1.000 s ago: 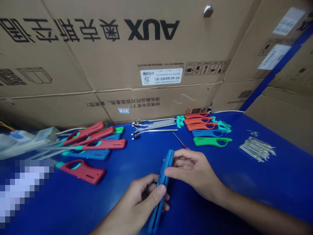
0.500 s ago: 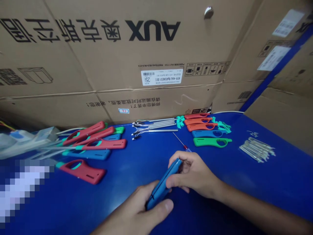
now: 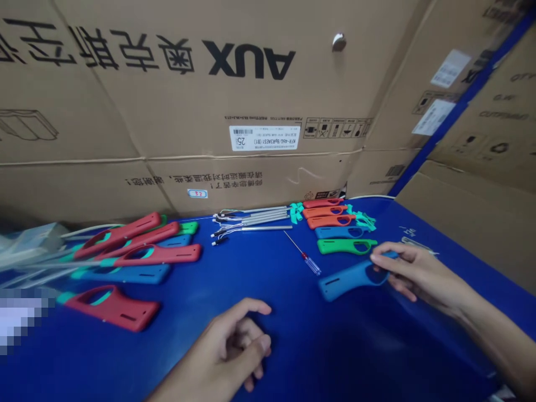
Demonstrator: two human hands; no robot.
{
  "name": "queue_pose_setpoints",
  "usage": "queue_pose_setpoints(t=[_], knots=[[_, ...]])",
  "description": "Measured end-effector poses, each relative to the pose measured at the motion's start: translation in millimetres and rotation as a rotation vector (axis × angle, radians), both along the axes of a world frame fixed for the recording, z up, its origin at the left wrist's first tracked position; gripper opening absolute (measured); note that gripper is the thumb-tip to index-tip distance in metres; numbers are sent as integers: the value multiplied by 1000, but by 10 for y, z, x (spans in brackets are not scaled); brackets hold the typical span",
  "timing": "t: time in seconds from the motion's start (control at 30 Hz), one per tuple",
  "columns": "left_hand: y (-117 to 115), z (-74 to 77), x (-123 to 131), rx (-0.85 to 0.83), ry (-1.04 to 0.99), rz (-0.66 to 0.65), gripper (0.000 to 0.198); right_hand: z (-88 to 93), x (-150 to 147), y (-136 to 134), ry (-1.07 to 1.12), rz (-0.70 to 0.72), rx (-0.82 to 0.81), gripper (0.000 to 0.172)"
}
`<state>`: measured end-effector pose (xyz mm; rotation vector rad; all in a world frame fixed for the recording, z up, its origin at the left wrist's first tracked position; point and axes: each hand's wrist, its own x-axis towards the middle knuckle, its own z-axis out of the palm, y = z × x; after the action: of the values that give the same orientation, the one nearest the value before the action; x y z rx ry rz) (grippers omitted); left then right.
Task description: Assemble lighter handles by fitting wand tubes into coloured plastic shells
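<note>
An upside-down-printed cardboard wall (image 3: 167,131) stands at 12 o'clock from the middle of the view, and the blue worktop (image 3: 293,357) spreads below it, towards 6 o'clock. The right hand (image 3: 412,268), at about 4 o'clock, has its grip clamped on the loop end of a blue casing; the left hand (image 3: 234,346), between 6 and 7, holds nothing, its thumb and forefinger apart.

Red and blue handles with rods (image 3: 167,255) lie heaped around 8 o'clock, far enough off not to hinder this hold. The blue casing (image 3: 341,280) itself is at 4 o'clock, its wide end pointing towards 8; whether it rests on the worktop or hangs just above cannot be told. Because the pinch sits at one end, the wide end seems likely to dip or swing, so a steady wrist and a light, even squeeze should serve best, with the free hand ready to support it.

The green casing (image 3: 333,246) lies just beyond, its tip close to the fingers, so those knuckles need care not to nudge it. The screwdriver (image 3: 312,264), between 4 and 5 o'clock, is just beside the wide end; keeping that end off its handle avoids rolling it.
</note>
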<state>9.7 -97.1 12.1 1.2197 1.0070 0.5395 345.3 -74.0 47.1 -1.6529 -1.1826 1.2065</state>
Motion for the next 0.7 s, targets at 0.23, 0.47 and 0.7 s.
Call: queue_pose_setpoints(t=[0.23, 0.47, 0.7], knots=[[6, 54, -23, -2, 18, -75, 38, -142, 243, -110, -649, -197, 96, 62], [21, 96, -59, 223, 227, -100, 26, -302, 116, -325, -943, 153, 591, 37], [117, 7, -170, 958, 576, -196, 23, -357, 7, -69, -1100, 239, 667, 29]])
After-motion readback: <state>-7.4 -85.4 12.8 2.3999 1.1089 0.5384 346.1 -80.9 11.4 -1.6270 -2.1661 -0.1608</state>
